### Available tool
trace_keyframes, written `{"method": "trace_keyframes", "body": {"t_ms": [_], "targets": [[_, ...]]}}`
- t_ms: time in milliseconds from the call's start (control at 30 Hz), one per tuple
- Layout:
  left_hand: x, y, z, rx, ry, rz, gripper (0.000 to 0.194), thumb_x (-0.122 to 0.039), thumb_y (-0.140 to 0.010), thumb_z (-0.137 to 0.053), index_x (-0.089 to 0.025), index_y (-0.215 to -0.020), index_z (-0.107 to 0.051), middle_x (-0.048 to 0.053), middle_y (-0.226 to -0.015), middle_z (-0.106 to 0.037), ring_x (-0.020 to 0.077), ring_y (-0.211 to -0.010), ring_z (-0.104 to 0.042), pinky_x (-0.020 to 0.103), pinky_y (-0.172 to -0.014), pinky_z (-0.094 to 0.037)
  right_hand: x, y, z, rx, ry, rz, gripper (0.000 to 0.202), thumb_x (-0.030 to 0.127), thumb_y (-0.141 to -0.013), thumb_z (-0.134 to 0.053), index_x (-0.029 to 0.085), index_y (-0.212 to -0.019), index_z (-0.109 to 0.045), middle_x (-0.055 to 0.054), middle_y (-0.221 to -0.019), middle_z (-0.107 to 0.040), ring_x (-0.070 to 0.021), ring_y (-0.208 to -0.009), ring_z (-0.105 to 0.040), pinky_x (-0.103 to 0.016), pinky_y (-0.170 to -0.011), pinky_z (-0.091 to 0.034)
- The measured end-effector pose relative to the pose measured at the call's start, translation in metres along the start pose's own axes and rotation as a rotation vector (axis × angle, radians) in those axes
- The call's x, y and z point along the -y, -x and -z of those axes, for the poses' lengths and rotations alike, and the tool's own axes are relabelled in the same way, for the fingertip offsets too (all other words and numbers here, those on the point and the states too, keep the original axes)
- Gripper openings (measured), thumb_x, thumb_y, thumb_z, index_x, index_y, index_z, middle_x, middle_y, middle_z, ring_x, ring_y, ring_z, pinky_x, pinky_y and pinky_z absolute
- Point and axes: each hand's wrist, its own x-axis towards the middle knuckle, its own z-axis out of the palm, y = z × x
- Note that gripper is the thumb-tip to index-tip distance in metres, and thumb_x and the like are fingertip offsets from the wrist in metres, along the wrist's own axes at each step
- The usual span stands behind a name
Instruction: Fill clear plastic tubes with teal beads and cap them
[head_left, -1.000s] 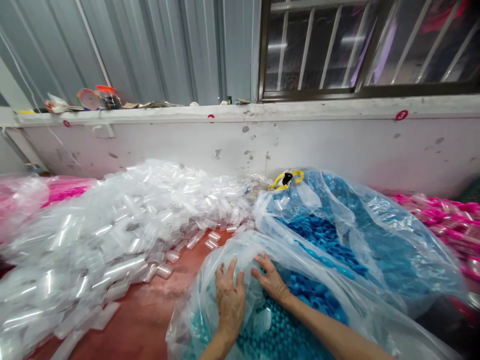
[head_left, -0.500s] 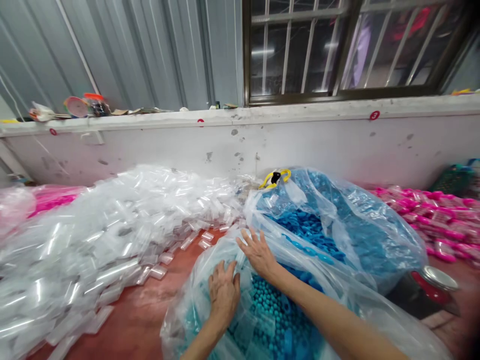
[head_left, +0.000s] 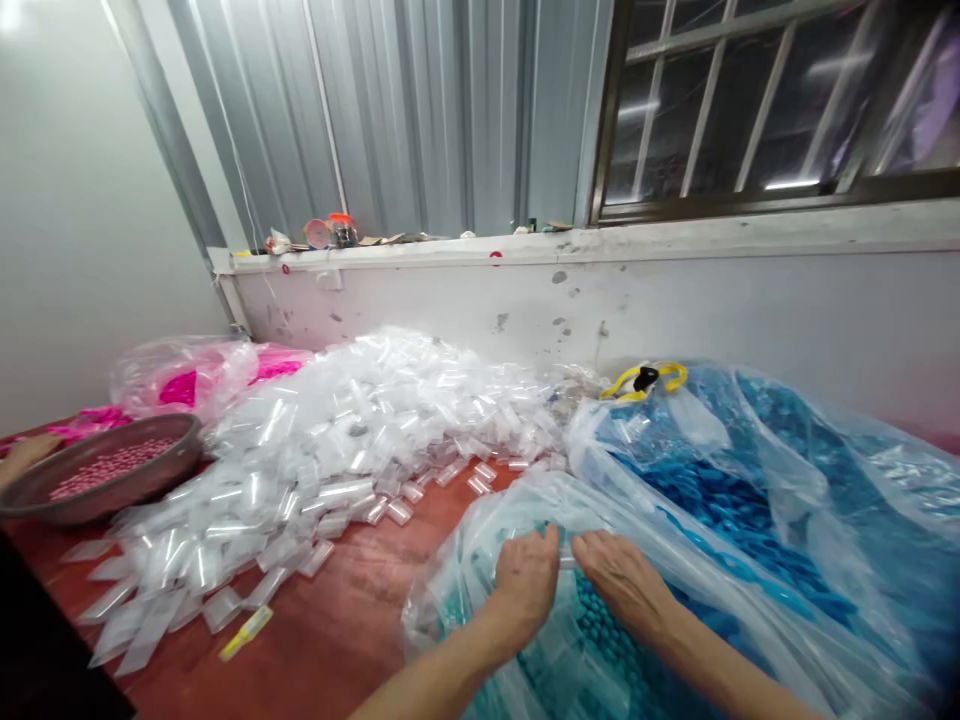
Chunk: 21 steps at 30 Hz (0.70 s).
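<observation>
Head | left hand (head_left: 527,575) and right hand (head_left: 624,580) curled, just apart, over clear bag (head_left: 559,490) of teal beads (head_left: 600,622); cannot tell if gripping | clear plastic pieces (head_left: 360,410) heaped left

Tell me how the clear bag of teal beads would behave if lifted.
The clear bag would probably sag and fold, since its film is loosely creased. The teal beads inside look small and round, so they would likely roll and shift.

At the teal-bead bag (head_left: 480,520), the left hand (head_left: 529,578), earlier spread, is now curled, nearly meeting the right hand (head_left: 624,578). Well left of that bag, a bowl (head_left: 142,492) of pink beads (head_left: 112,468) and a yellow-marked sleeve (head_left: 246,633) come into view.
</observation>
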Motion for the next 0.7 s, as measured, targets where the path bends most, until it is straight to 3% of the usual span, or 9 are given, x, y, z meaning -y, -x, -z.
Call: {"method": "trace_keyframes", "body": {"t_ms": [100, 267, 400, 500, 600, 700], "targets": [[0.000, 0.005, -0.005, -0.042, 0.031, 0.017, 0.039, -0.022, -0.082, -0.042, -0.020, -0.121, -0.042, 0.009, -0.098, -0.062, 0.0235, -0.092, -0.058, 0.035, -0.078, -0.042, -0.010, 0.010, -0.008, 0.088, -0.149, -0.144, 0.022, 0.005, -0.078, -0.037, 0.019, -0.080, -0.053, -0.010, -0.076, -0.062, -0.0251, -0.072, -0.058, -0.032, -0.059, -0.038], [0.007, -0.002, -0.001, -0.111, 0.053, -0.085, 0.062, -0.033, -0.073, -0.058, -0.021, -0.129, -0.032, 0.008, -0.116, -0.053, 0.0233, -0.103, -0.051, 0.033, -0.084, -0.040, -0.011, 0.014, -0.011, 0.135, -0.361, -0.130, 0.022, 0.006, -0.075, -0.040, 0.018, -0.091, -0.051, -0.010, -0.088, -0.063, -0.0209, -0.083, -0.059, -0.027, -0.066, -0.040], [0.009, -0.009, 0.007, -0.173, -0.135, -0.279, 0.051, -0.026, -0.075, -0.058, -0.022, -0.123, -0.040, 0.008, -0.112, -0.054, 0.0263, -0.105, -0.046, 0.039, -0.087, -0.035, -0.010, 0.010, -0.005, 0.152, -0.360, -0.126, 0.018, 0.009, -0.075, -0.043, 0.017, -0.087, -0.054, -0.008, -0.082, -0.064, -0.0203, -0.079, -0.059, -0.026, -0.063, -0.039], [0.006, -0.009, 0.005, -0.092, -0.176, -0.385, 0.033, -0.022, -0.080, -0.050, -0.022, -0.112, -0.047, 0.006, -0.102, -0.057, 0.0230, -0.096, -0.050, 0.036, -0.082, -0.037, -0.010, 0.006, -0.001, 0.146, -0.355, -0.116, 0.018, 0.010, -0.075, -0.044, 0.017, -0.088, -0.055, -0.006, -0.085, -0.064, -0.0193, -0.081, -0.058, -0.025, -0.065, -0.039], [0.001, -0.005, -0.001, 0.001, -0.150, -0.416, 0.019, -0.023, -0.084, -0.044, -0.020, -0.101, -0.051, 0.004, -0.096, -0.058, 0.0194, -0.089, -0.053, 0.031, -0.076, -0.039, -0.006, 0.002, 0.000, 0.132, -0.340, -0.089, 0.022, 0.007, -0.077, -0.040, 0.015, -0.090, -0.057, -0.009, -0.087, -0.063, -0.0190, -0.080, -0.056, -0.026, -0.069, -0.038], [-0.003, -0.002, -0.001, -0.001, -0.165, -0.376, 0.024, -0.019, -0.085, -0.038, -0.021, -0.106, -0.049, 0.006, -0.104, -0.057, 0.0194, -0.095, -0.052, 0.032, -0.080, -0.038, -0.001, 0.003, 0.002, 0.122, -0.320, -0.061, 0.029, 0.003, -0.079, -0.033, 0.013, -0.090, -0.058, -0.011, -0.083, -0.062, -0.0195, -0.074, -0.056, -0.027, -0.067, -0.038]]}}
